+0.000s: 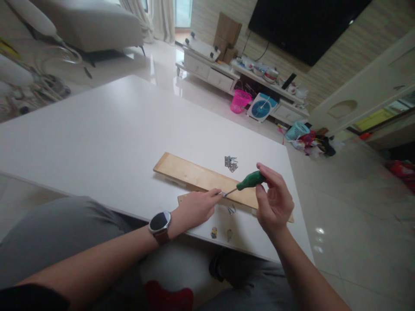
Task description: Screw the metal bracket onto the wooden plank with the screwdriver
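Observation:
My right hand (275, 201) is closed around the green handle of a screwdriver (251, 180). Its shaft slants down to the left, with the tip at the near edge of a long wooden board (194, 172). At that tip, the fingertips of my left hand (197, 208) pinch a small shiny metal piece, seemingly a hinge (224, 195), against the board's edge. Part of another wooden piece (181, 198) shows behind the left hand. Several loose screws (231, 210) lie just in front of the board, and a pile of metal hinges (231, 164) with screws sits beyond it.
The white table (123, 125) carries the board. Near its front edge lie a small yellow cartoon figure (214, 232) and another small item (229, 234). Across the floor stand a pink basket (240, 102), a box fan (261, 108) and a low cabinet (207, 74).

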### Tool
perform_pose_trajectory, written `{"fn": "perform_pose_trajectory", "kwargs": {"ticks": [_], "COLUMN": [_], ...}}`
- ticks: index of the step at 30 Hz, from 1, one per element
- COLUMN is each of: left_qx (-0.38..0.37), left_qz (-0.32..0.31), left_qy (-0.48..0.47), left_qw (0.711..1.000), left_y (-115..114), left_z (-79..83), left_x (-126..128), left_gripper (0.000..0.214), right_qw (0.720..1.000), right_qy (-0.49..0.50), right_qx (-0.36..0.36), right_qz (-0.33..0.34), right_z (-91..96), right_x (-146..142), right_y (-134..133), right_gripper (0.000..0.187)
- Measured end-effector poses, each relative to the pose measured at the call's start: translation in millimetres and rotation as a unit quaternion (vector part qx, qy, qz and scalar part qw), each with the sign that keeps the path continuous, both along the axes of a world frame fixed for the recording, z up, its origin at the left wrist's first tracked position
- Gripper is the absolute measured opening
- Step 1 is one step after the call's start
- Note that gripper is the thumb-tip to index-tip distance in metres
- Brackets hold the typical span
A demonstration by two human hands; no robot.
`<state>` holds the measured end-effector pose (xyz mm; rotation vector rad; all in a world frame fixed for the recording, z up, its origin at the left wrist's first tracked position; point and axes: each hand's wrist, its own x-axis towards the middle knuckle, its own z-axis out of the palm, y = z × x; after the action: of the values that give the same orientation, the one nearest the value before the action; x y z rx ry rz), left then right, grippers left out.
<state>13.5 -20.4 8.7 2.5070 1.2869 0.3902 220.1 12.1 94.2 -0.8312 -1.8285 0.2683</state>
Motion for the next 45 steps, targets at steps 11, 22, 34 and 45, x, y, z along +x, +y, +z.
{"fn": "perform_pose_trajectory", "kwargs": {"ticks": [11, 22, 34, 45], "left_qx": [-0.006, -0.003, -0.002, -0.002], "left_qz": [0.003, 0.003, 0.002, -0.002], "left_qy": [-0.006, -0.003, -0.002, 0.000], "left_qw": [1.000, 1.000, 1.000, 1.000], "left_y": [-0.1, -0.8, -1.1, -1.7], "left_z": [-2.1, -3.6, -1.6, 0.0], "left_x": [0.2, 0.6, 0.8, 0.3], "left_gripper": [0.047, 0.051, 0.050, 0.048], "right_qw": [1.000, 0.999, 0.998, 0.998], "right_qy": [-0.009, -0.014, -0.010, -0.023], "right_qx": [-0.011, 0.015, 0.030, 0.030], "right_qz": [-0.008, -0.036, -0.046, -0.050], "right_z": [-1.3, -0.8, -1.6, 0.4], "right_x": [-1.1, -1.5, -2.7, -3.7], "right_y": [-0.9, -1.5, 0.4, 0.2], "right_gripper": [0.042, 0.038, 0.035, 0.043]}}
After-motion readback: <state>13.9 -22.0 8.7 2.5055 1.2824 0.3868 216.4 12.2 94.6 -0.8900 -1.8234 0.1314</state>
